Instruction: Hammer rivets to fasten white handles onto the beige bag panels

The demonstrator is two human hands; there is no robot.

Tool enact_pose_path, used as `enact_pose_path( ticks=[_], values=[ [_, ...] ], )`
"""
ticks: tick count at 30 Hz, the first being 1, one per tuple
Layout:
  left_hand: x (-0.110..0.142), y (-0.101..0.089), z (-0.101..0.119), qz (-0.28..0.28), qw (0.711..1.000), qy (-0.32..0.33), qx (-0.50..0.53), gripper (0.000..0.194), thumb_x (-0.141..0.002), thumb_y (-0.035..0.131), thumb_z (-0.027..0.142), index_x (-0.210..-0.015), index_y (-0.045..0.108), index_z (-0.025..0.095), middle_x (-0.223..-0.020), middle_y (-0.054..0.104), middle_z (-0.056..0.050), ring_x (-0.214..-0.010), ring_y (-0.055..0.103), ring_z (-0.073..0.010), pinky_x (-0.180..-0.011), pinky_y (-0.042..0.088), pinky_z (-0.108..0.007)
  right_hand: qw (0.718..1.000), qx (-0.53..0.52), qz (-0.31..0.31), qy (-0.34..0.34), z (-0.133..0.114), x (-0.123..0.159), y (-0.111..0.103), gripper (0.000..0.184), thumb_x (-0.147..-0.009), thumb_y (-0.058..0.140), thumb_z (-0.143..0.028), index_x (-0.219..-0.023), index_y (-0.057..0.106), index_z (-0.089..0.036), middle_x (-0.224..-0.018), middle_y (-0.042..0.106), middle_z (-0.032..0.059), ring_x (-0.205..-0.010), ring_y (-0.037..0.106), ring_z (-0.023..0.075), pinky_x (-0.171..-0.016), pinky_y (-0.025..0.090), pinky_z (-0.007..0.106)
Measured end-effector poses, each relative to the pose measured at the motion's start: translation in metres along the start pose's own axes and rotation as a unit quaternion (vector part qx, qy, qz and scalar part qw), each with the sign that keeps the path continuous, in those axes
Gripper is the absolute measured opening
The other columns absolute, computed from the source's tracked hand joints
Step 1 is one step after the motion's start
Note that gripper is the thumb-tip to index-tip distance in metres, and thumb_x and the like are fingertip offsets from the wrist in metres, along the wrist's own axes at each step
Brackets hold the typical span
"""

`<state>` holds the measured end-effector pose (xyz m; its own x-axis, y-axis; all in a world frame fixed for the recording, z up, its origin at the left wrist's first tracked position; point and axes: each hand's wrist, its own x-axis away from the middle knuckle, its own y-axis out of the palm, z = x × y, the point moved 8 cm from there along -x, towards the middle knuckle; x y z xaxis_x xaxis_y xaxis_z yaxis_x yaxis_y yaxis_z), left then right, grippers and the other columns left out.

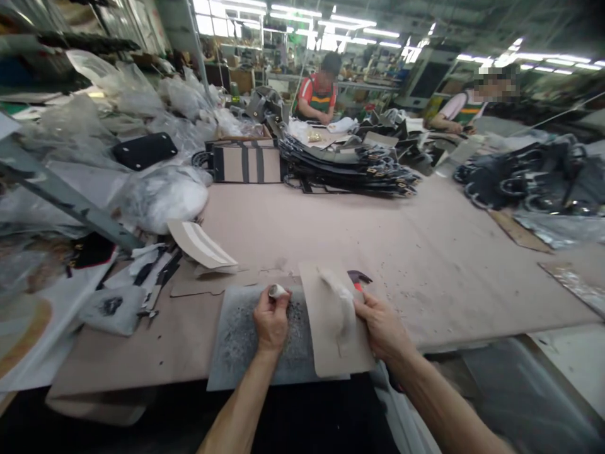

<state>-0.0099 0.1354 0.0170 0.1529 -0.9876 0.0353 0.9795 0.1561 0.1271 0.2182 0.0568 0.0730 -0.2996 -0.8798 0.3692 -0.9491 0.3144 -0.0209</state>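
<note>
My left hand (271, 321) is closed around a short, whitish cylinder (278, 291) with a grey round end; its lower part is hidden in my fingers. Beneath that hand is a grey, pitted board (236, 340) at the table's front edge. My right hand (385, 325) pinches the right edge of a flat beige panel (326, 334), held tilted over the board's right side. A pale raised strip on the panel is blurred. Behind the panel and right hand shows a hammer (360, 277) with a dark head and red neck; whether my hand also touches it is hidden.
Curved beige pieces (203, 249) and small tools (154, 296) lie left on the table (293, 221). Stacked dark bag panels (350, 167) stand at the back, with another pile (534, 176) at right. Plastic bags (163, 198) crowd the left. Two people work beyond.
</note>
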Motion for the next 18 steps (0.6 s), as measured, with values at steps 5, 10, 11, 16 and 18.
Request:
enact_pose_path(
  ticks=[5, 10, 11, 16, 18],
  values=[
    [-0.004, 0.013, 0.006, -0.042, 0.999, -0.002, 0.009, 0.028, -0.078, 0.072, 0.039, -0.093, 0.067, 0.015, -0.085, 0.073, -0.005, -0.08, 0.069, -0.0173, -0.078, 0.054, -0.027, 0.972, 0.226, 0.065, 0.011, 0.062, 0.022, -0.02, 0.029, -0.074, 0.057, -0.046, -0.063, 0.048, -0.021, -0.058, 0.05, -0.0018, -0.057, 0.045, 0.0147, -0.057, 0.032, 0.027],
    [-0.008, 0.057, 0.017, -0.161, 0.987, 0.011, 0.007, 0.025, -0.08, 0.071, 0.036, -0.094, 0.067, 0.016, -0.089, 0.073, -0.005, -0.083, 0.068, -0.0161, -0.081, 0.052, -0.026, 0.925, 0.356, 0.131, -0.006, 0.064, 0.019, -0.023, 0.041, -0.08, 0.042, -0.051, -0.052, 0.036, -0.022, -0.051, 0.038, -0.002, -0.055, 0.04, 0.014, -0.057, 0.024, 0.029],
    [-0.008, 0.065, 0.017, -0.178, 0.984, 0.007, 0.009, 0.025, -0.08, 0.071, 0.036, -0.095, 0.066, 0.017, -0.089, 0.073, -0.004, -0.083, 0.068, -0.016, -0.08, 0.052, -0.026, 0.925, 0.351, 0.147, -0.003, 0.065, 0.019, -0.025, 0.042, -0.081, 0.041, -0.052, -0.052, 0.035, -0.022, -0.051, 0.037, -0.0019, -0.055, 0.039, 0.014, -0.057, 0.024, 0.029],
    [-0.003, 0.092, 0.007, -0.25, 0.968, -0.008, -0.009, 0.026, -0.078, 0.073, 0.035, -0.095, 0.066, 0.017, -0.09, 0.073, -0.004, -0.085, 0.067, -0.0161, -0.079, 0.052, -0.026, 0.935, 0.3, 0.192, -0.003, 0.074, 0.022, -0.026, 0.044, -0.081, 0.039, -0.054, -0.052, 0.032, -0.022, -0.05, 0.034, -0.0024, -0.054, 0.036, 0.0138, -0.056, 0.024, 0.029],
    [-0.001, 0.096, 0.0, -0.266, 0.964, -0.016, -0.014, 0.027, -0.077, 0.073, 0.036, -0.096, 0.066, 0.017, -0.091, 0.073, -0.005, -0.085, 0.068, -0.0168, -0.079, 0.053, -0.026, 0.937, 0.288, 0.197, -0.008, 0.076, 0.022, -0.025, 0.043, -0.082, 0.039, -0.053, -0.053, 0.032, -0.023, -0.051, 0.034, -0.0025, -0.054, 0.036, 0.0141, -0.056, 0.024, 0.029]
  ],
)
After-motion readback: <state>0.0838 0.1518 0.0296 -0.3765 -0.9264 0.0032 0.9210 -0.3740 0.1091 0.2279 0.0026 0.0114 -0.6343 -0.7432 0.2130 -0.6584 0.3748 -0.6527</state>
